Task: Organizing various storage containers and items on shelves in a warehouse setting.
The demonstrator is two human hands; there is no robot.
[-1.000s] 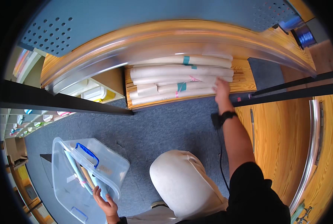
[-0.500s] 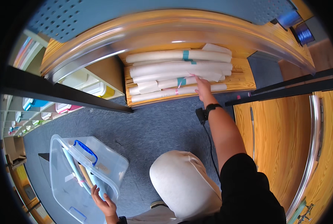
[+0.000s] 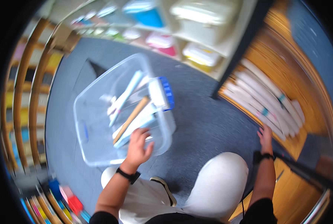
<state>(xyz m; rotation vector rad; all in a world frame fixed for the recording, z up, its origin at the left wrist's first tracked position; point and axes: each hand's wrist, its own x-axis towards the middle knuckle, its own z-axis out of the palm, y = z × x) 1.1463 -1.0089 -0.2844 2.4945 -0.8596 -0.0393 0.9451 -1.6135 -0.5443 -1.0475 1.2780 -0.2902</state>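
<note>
A clear plastic bin (image 3: 81, 135) with blue handles stands on the floor ahead of me to the left. Inside lie a light-blue roll (image 3: 126, 96), a brown roll (image 3: 132, 120) and more pale-blue rolled material (image 3: 146, 120). My left hand (image 3: 137, 146) hovers at the bin's near side with its fingers apart, holding nothing. Over on the right, my right hand (image 3: 265, 137) is beside the front edge of a low wooden shelf, fingers stretched and no object seen in them. Several long white rolls (image 3: 263, 95), some with teal bands, lie on that shelf.
Cubbies with lidded boxes (image 3: 207, 56) line the far side, and a dark post (image 3: 237, 48) stands before the wooden shelf. To the left are racks (image 3: 29, 93) with colourful contents. Blue-grey carpet (image 3: 196, 108) runs between bin and shelf.
My view has turned left, bringing the bin nearer the middle. My right hand has drawn back from the white rolls. My left hand remains by the bin, fingers spread.
</note>
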